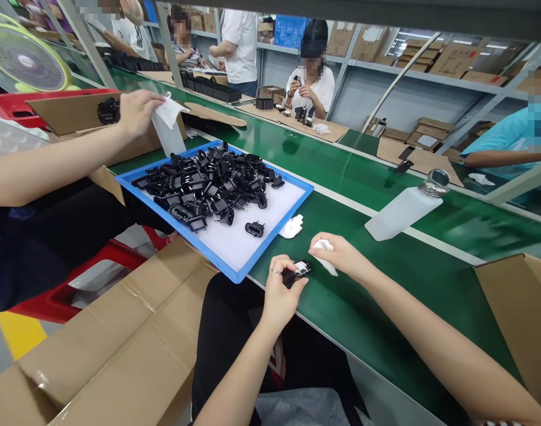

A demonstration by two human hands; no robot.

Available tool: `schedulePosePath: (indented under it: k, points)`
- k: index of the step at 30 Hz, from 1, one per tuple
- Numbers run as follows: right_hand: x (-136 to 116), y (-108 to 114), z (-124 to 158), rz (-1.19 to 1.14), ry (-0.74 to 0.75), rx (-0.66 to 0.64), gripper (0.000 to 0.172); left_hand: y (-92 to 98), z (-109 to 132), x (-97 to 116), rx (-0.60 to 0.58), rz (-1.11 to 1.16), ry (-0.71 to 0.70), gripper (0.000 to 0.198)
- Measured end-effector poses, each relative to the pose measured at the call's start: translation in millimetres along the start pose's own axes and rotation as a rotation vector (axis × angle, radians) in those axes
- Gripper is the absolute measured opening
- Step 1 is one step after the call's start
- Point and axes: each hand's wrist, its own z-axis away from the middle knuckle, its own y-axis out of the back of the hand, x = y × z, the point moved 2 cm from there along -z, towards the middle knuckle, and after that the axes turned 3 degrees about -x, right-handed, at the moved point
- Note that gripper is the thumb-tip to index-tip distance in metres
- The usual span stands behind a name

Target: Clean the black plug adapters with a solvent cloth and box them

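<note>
Along the green conveyor bench [430, 307] in front of us, our hands worked close together near its edge. Our left hand [281, 293], a ring on one finger, was curled around a black plug adapter [302, 270], gripping it with the glossy face turned upward, apparently to keep that face exposed. Our right hand [339, 254] was nearly closed on a folded white cloth [324, 251], holding it just beside the adapter. A blue tray [274, 238] lay ahead of the adapter, its heap of black adapters [208, 183] seemingly placed where both we and the person at our left could reach. That person's hand [137, 112] held a white wipe [168, 112] over cardboard. A spare white cloth [291, 226] lay beside the tray, and a white plastic bottle [403, 207] with a metal top lay tilted on the belt, within our reach.
</note>
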Motion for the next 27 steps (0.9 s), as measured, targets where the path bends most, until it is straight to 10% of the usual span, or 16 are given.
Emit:
schedulePosePath:
  k: [6, 27]
  points:
    - [-4.7, -3.4, 8.5, 0.137, -0.02, -0.153, 0.005, -3.0, 3.5, -1.1, 0.005, -0.071, -0.025, 0.022]
    - [-2.8, -14.3, 14.8, 0.458, 0.178, 0.022, 0.007, -11.5, 12.8, -4.5, 0.001, -0.529, -0.417, 0.022]
